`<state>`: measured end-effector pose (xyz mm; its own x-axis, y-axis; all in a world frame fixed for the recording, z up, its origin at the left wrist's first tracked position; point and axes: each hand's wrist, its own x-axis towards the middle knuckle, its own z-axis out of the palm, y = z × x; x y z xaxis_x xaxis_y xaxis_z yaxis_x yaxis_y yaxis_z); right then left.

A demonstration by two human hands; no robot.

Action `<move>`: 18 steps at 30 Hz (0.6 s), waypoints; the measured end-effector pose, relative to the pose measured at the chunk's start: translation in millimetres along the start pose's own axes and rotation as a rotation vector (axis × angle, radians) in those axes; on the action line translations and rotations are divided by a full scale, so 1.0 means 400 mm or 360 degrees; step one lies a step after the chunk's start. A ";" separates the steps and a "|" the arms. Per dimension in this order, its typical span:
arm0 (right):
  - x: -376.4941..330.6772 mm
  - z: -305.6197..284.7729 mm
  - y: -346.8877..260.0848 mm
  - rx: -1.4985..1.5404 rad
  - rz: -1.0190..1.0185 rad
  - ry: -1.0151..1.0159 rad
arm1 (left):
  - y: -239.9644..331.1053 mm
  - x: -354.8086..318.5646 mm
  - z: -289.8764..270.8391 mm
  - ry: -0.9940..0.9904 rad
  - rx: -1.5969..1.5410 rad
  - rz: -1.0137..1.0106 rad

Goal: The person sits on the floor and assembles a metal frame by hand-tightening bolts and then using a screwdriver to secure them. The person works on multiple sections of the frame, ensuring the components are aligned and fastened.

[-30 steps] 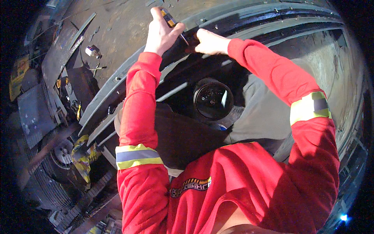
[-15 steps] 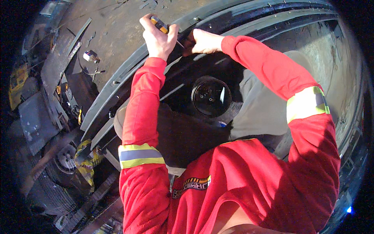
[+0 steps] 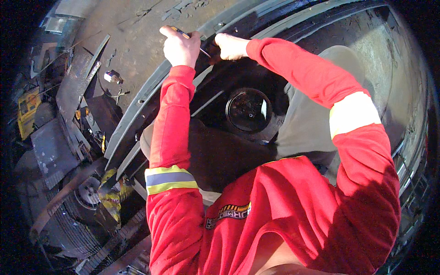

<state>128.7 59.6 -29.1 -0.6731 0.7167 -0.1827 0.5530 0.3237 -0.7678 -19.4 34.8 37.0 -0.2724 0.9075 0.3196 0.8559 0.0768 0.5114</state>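
My left hand [image 3: 181,49] is closed around the yellow-and-black handle of a screwdriver [image 3: 179,32]. Its thin metal shaft slants out past my thumb toward the dark gap beside my other hand. My right hand [image 3: 233,47] is bent over the dark inner side of the long curved metal rails [image 3: 151,89]. The right fingers are curled in shadow, so what they grip is hidden. Small bolts or studs stand along the rails. Below the hands, between my legs, lies a round, glossy black dish [image 3: 238,123] with a small ring-like piece in it.
On the worn surface beyond the rails lies a small white bottle [image 3: 112,76]. At the left are a yellow object [image 3: 30,107], a dark flat panel [image 3: 48,153], a wheel [image 3: 88,191] and a yellow wrapped bundle [image 3: 110,199]. Metal scraps lie around them.
Both hands have shifted slightly left in the picture, and the whole view has moved a little. The screwdriver handle now sits lower behind my left hand, with less of it showing.
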 end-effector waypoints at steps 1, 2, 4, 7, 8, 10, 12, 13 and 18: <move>-0.003 -0.002 -0.006 -0.0049 0.0018 0.0038 | 0.012 0.000 -0.005 -0.0018 0.0100 -0.0052; -0.005 0.004 -0.004 -0.0098 0.0040 0.0073 | 0.023 -0.002 -0.009 -0.0039 0.0198 -0.0107; 0.009 0.016 0.045 -0.0041 0.0004 0.0069 | 0.046 -0.007 -0.010 -0.0070 0.0111 -0.0016; -0.007 -0.001 -0.017 0.0204 -0.0104 -0.0104 | 0.015 -0.007 -0.023 -0.0191 -0.0164 0.0129; -0.017 -0.017 -0.050 0.0303 -0.0138 -0.0181 | 0.005 -0.003 -0.026 -0.0244 -0.0292 0.0192; 0.020 0.006 0.095 -0.0024 0.0142 -0.0046 | 0.027 0.017 0.021 -0.0233 -0.0481 0.0331; 0.030 0.022 0.050 0.0038 0.0041 -0.0157 | -0.019 0.012 0.003 -0.0221 -0.0403 0.0184; 0.027 0.022 0.021 0.0017 -0.0008 -0.0166 | -0.032 0.006 -0.014 -0.0263 -0.0254 0.0054; 0.023 0.029 0.072 0.0087 -0.0076 0.0058 | 0.030 -0.004 -0.010 -0.0117 0.0164 -0.0023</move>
<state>132.8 68.5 -60.0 -0.6793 0.7235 -0.1232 0.4923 0.3248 -0.8076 -10.5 32.8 45.6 -0.2551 0.9337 0.2514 0.8938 0.1285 0.4297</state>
